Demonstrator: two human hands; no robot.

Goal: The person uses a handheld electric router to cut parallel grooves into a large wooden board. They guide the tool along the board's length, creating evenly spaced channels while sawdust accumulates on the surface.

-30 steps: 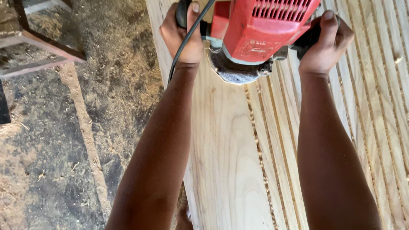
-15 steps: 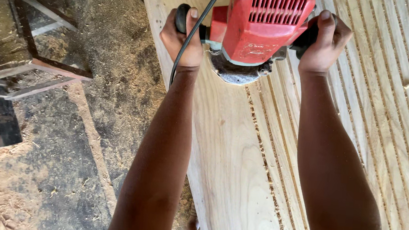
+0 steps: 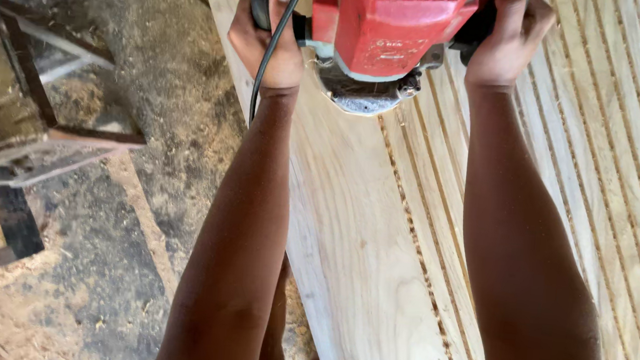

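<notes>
The red, box-shaped electric router point(image 3: 395, 32) stands on the pale wooden plank point(image 3: 362, 230), at the near end of its routed grooves. The left hand point(image 3: 266, 40) has its fingers clamped on the router's black left knob; the right hand point(image 3: 506, 42) has its fingers clamped on the right knob. A black power cord point(image 3: 269, 60) crosses the left hand.

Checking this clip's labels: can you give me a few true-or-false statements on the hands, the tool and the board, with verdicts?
1. Both hands grip the red router by its black side handles. True.
2. The left hand is open and off the tool. False: it is closed on a handle.
3. The wooden board has parallel grooves right of the tool. True.
4. The power cord runs past the right hand. False: it passes the left hand.
</notes>
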